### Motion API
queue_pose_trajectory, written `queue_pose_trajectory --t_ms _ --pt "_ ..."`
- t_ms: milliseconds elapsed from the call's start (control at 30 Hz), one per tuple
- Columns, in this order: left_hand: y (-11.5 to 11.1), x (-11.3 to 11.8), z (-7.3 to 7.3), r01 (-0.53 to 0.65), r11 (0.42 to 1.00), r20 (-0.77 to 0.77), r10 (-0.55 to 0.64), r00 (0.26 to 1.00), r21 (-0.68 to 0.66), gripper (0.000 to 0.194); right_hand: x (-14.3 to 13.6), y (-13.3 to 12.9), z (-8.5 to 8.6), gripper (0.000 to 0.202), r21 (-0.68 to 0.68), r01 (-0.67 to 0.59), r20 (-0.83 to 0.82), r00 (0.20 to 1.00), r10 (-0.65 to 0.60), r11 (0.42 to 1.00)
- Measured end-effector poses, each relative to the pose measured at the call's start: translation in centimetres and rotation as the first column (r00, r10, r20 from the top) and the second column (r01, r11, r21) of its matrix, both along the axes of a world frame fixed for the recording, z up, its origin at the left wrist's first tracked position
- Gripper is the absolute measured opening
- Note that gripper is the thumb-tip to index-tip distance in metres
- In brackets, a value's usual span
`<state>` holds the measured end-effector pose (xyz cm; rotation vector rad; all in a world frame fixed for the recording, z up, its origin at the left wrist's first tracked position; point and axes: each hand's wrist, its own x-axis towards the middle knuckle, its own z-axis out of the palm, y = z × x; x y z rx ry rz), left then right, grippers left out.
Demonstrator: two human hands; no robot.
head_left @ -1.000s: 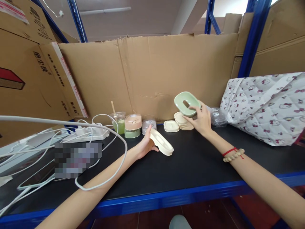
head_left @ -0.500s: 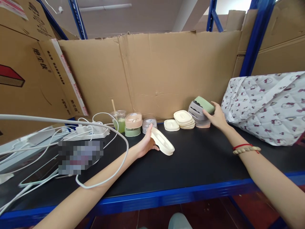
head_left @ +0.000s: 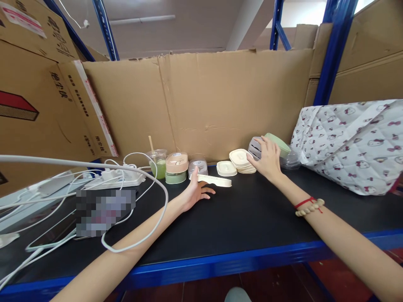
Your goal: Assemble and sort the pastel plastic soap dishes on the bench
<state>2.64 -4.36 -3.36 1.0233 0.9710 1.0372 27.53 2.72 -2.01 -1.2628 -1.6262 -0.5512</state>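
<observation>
My left hand (head_left: 194, 193) is near the middle of the black tabletop. Its thumb points up and its other fingers spread out, with the end of a shallow cream lid or tray (head_left: 217, 180) in the crook of the thumb. The cream piece appears nearly edge-on. My right hand (head_left: 268, 161) is open over the grey containers (head_left: 254, 147), thumb and fingers apart; contact cannot be made out. Behind that hand a green container (head_left: 280, 144) leans by a clear grey one (head_left: 291, 160). Left of it lie a stack of cream lids (head_left: 241, 158) and a single cream lid (head_left: 226, 168).
A pink container (head_left: 176, 162) stands on a green one (head_left: 175, 177), beside a clear grey one (head_left: 198, 166) and a drink cup (head_left: 159, 163). Cables, a power strip (head_left: 130, 178) and a phone (head_left: 53, 233) are at left. A patterned bag (head_left: 349, 147) stands at right before cardboard walls.
My right hand has let go of the green container and moved left to the grey ones. The green container now sits farther right. The cream piece in my left hand has tipped nearly edge-on.
</observation>
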Motion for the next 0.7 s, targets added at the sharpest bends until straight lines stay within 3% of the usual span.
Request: queue_pose_trajectory --t_ms 167,333,567,700 --pt "-0.1 0.1 0.1 0.013 1.0 0.001 -0.013 1.0 0.006 0.064 1.5 0.0 0.4 0.058 -0.106 0.193 -0.22 0.952 -0.212 0.975" --pt "-0.3 0.3 0.3 0.022 1.0 -0.014 -0.022 1.0 0.002 0.065 4.2 -0.3 1.4 0.048 -0.249 0.264 -0.376 0.861 -0.344 0.932" --pt "-0.4 0.2 0.3 0.065 0.998 -0.028 -0.065 0.997 0.005 0.068 5.3 0.3 1.3 0.04 -0.184 0.27 -0.393 0.861 -0.323 0.945" --pt "0.0 0.1 -0.1 0.075 0.997 -0.039 -0.074 0.997 0.025 0.068 5.2 -0.2 1.9 0.037 -0.223 0.283 -0.392 0.85 -0.352 0.933"
